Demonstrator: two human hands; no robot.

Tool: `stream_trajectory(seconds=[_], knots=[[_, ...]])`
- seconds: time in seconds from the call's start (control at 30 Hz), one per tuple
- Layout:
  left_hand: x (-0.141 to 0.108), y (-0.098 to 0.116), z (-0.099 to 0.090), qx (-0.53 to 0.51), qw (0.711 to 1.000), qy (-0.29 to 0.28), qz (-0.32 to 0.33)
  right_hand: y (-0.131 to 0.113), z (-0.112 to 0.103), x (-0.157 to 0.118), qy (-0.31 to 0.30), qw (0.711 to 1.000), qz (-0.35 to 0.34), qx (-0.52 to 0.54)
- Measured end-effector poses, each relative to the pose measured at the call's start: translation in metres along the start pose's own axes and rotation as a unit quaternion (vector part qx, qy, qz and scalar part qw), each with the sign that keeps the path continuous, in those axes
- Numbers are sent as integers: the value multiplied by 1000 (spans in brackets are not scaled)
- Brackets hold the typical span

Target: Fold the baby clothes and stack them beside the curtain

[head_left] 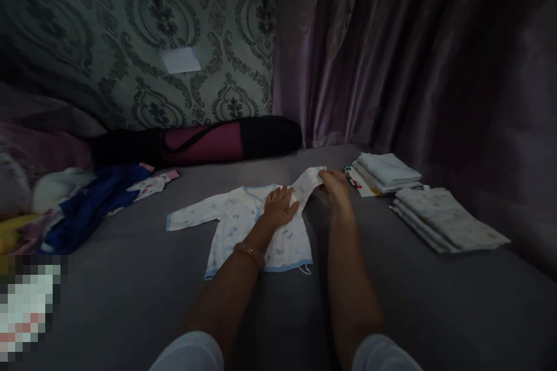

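Note:
A small white shirt (235, 232) with blue trim and a faint print lies spread on the grey bed sheet (174, 301). One sleeve stretches out to the left. My left hand (279, 207) rests flat on the shirt's upper right part, its fingers spread. The cuff end of the right sleeve (307, 181) is pinched in my right hand (335, 185), which holds it up and to the right, beyond the shoulder. A thin tie hangs from the bottom hem near the right corner.
Two folded cloth stacks lie at the right, one farther back (389, 171) and one nearer (448, 220). Dark blue clothing (96, 203) is heaped at the left. A long black and pink bag (209, 142) lies along the wall, beside a purple curtain (339, 58).

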State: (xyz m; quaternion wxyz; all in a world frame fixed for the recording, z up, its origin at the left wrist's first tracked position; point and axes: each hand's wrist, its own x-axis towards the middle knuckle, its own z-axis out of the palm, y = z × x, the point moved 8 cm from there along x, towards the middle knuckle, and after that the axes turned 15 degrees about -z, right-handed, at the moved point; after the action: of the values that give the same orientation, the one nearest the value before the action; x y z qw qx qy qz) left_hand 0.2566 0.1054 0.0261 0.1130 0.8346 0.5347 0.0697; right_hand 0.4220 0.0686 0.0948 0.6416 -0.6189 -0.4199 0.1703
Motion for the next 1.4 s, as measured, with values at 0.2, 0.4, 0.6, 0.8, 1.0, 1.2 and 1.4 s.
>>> stream_trajectory(seconds=[0.2,0.4,0.6,0.8,1.0,1.2,1.4], knots=[[19,-1,-6,38,996,-72,-21,-13,4,-10,34,996,41,74],[19,4,-18,49,994,-96,-35,-31,20,-17,10,995,19,97],[18,4,-20,75,992,-100,-25,-32,54,-29,-28,990,75,120],[21,0,-18,49,995,-84,-7,-21,67,-33,-33,981,121,147],[21,-6,-33,-112,991,-73,27,-18,64,-31,-36,980,124,149],[27,-62,-46,-380,922,2,-76,-17,80,-37,-51,981,128,140],[9,-114,-30,-523,818,4,-241,-15,107,-49,-155,962,144,175]])
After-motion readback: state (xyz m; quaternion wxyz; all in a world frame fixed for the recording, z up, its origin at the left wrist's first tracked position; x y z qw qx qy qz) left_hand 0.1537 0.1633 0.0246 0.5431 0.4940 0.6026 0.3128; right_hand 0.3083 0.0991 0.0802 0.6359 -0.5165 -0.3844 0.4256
